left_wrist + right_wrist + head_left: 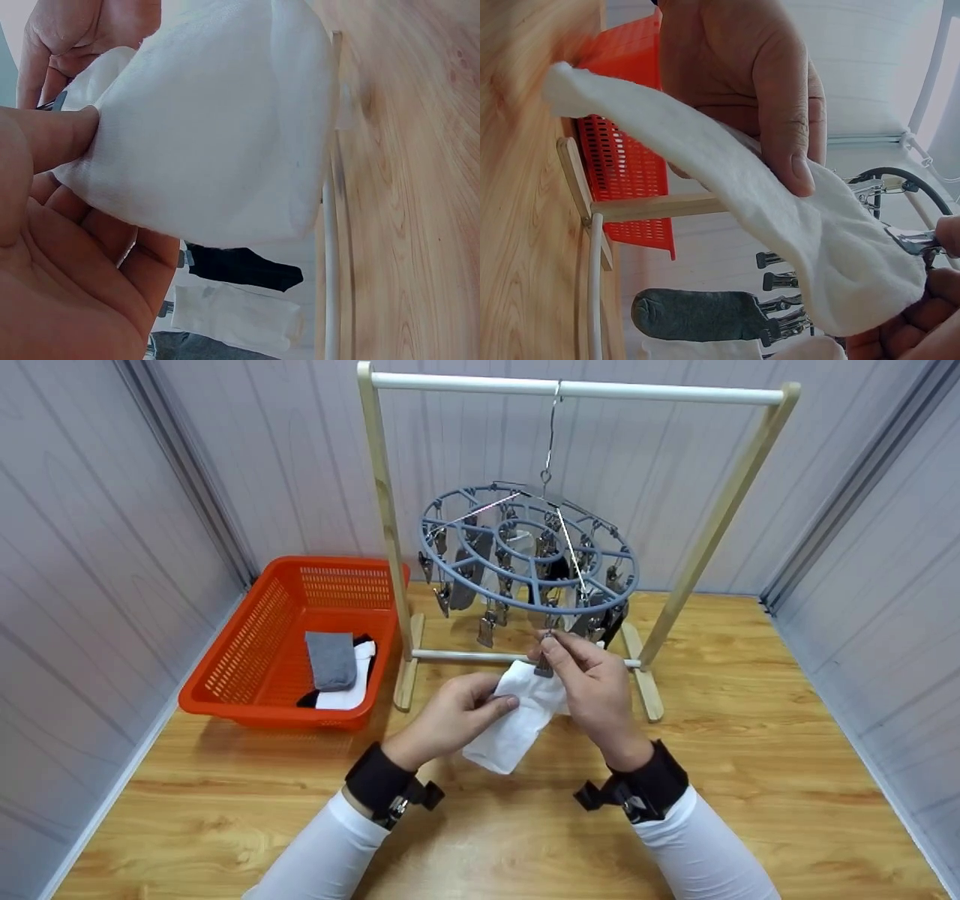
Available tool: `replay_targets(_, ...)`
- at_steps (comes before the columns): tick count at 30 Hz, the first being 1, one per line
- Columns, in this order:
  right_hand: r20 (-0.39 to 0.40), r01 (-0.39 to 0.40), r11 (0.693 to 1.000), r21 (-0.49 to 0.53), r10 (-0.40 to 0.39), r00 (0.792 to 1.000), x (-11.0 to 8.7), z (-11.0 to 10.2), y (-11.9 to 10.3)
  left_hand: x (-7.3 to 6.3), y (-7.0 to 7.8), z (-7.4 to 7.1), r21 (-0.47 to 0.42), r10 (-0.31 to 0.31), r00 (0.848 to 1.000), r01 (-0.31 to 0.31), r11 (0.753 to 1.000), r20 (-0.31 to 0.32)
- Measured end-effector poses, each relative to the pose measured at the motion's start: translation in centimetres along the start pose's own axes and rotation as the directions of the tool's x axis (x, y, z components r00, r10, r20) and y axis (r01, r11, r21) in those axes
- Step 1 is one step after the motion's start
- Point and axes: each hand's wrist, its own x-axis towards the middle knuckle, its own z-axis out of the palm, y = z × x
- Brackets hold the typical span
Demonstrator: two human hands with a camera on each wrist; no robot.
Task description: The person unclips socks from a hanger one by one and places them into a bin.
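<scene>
A white sock hangs between my two hands below the front rim of a round grey clip hanger. My left hand pinches the sock's side between thumb and fingers. At the sock's upper end, my right hand pinches a metal clip. In the right wrist view the clip lies over the sock's edge; whether its jaws are closed on the cloth I cannot tell. The left wrist view has the sock spread in front of my left hand.
The hanger hooks onto a white rail of a wooden-legged stand. Socks hang from its clips, including a dark grey one and a black one. Left of the stand, an orange basket holds a folded grey sock and white-and-black ones.
</scene>
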Motion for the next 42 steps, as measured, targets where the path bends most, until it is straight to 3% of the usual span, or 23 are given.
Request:
replay_targets(14, -0.007, 0.071, 0.996, -0.056, -0.072, 0.997, 0.0, -0.1, 0.2, 0.0, 0.1, -0.2, -0.014, -0.012, 1.000, 0.012, 1.000, 0.015)
replay_targets(21, -0.031, 0.145, 0.986, -0.080, -0.148, 0.988, 0.0, -0.2, 0.2, -0.1, 0.2, -0.4, -0.005, -0.030, 0.999, 0.031, 1.000, 0.040)
replay_targets(26, -0.040, 0.139, 0.987, -0.081, -0.142, 0.989, -0.1, -0.2, 0.2, -0.1, 0.1, -0.7, 0.025, -0.017, 0.999, 0.016, 1.000, 0.049)
replay_targets(32, -0.029, 0.112, 0.981, -0.159, -0.118, 0.993, -0.2, -0.2, 0.0, -0.2, 0.1, -1.2, 0.042, -0.033, 0.999, 0.031, 0.999, 0.043)
replay_targets(34, -0.030, 0.148, 0.963, -0.226, -0.159, 0.987, -0.2, -0.2, 0.0, -0.2, 0.1, -1.5, 0.037, -0.043, 0.998, 0.042, 0.998, 0.039)
replay_targets(36, -0.032, 0.209, 0.924, -0.319, -0.231, 0.972, -0.2, -0.3, 0.1, -0.2, 0.0, -1.8, 0.036, -0.049, 0.998, 0.048, 0.998, 0.032)
replay_targets(40, -0.021, 0.354, 0.804, -0.478, -0.413, 0.910, -0.1, -0.6, 0.2, -0.1, 0.1, -2.6, 0.043, -0.051, 0.999, 0.050, 0.998, 0.013)
replay_targets(42, -0.017, 0.410, 0.763, -0.500, -0.482, 0.876, 0.1, -0.8, 0.1, -0.1, 0.1, -3.0, 0.049, -0.054, 0.999, 0.054, 0.997, 0.002)
